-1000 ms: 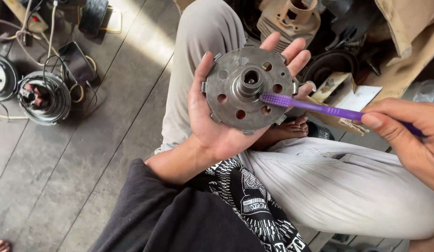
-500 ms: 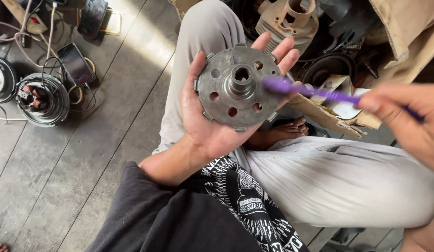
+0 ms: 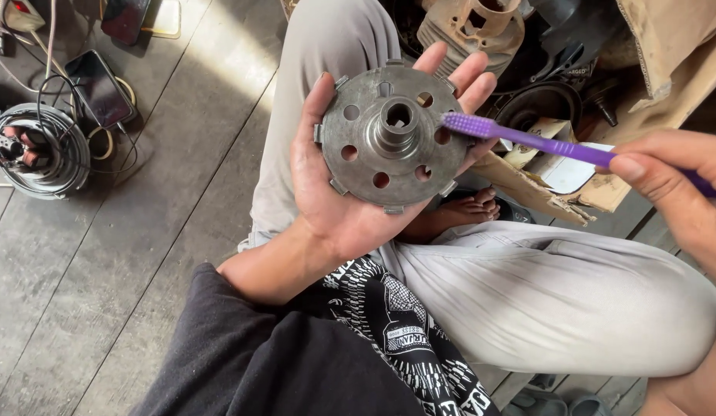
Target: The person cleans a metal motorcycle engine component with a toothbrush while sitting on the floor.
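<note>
— Cradling a round grey metal hub (image 3: 394, 137) flat in the left hand (image 3: 350, 192), palm up, fingers spread behind the disc and curling past its far rim. Ring of holes facing the camera, splined boss sticking up dead centre.

— Over on the right hand (image 3: 681, 189) now: pinched shut around the handle of a purple toothbrush (image 3: 527, 142), thumb pressed on top, grip well back toward the tail end.

— Lying almost level, that brush, long axis running from the right hand across to the left, head end leading. Bristles touching the disc's right edge, just beside the left fingertips.

— So: disc to the left of the brush hand, brush head already at the rim, boss a short way further along the same line. Left hand clearly the nearer of the two to the part, right hand well apart at the far end of the handle.

— Held above the lap, all of it, over pale grey trousers (image 3: 543, 300), with a bare foot (image 3: 469, 208) peeking out below the disc.

— Resting on the wooden floor (image 3: 165, 231) off to the left: a coil of cable (image 3: 38, 150) and a dark phone (image 3: 96, 88). Behind the hands, a tan engine casing (image 3: 469, 27) and torn cardboard (image 3: 527, 185).
</note>
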